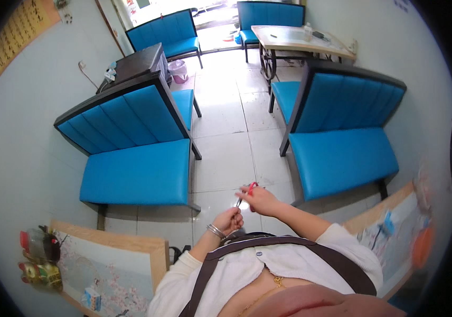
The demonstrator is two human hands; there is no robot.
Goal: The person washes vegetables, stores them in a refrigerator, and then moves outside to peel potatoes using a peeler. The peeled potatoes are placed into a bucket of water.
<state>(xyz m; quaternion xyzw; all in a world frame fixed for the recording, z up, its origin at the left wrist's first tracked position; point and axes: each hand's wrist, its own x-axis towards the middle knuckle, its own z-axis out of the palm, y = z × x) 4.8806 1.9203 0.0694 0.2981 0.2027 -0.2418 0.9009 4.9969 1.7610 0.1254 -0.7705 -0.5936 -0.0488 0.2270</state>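
Note:
A pair of scissors with red handles (253, 190) is held out in front of my body, above the tiled floor. My right hand (263, 201) is at the handles, its fingers stretched forward around the loops. The metal blades (239, 202) slant down to my left hand (228, 220), which is closed in a fist at their tips. Whatever else that fist may enclose is hidden. Silver bracelets (215, 231) circle my left wrist. Brown straps (263, 239) cross my white top just below both hands.
Blue padded benches (137, 172) (345, 162) flank the tiled aisle (222, 158). A wood-edged table (158, 253) with bottles (44, 247) stands at left; another (384, 202) carries an orange item (423, 246). Farther off are a pink bin (178, 73) and a table (289, 37).

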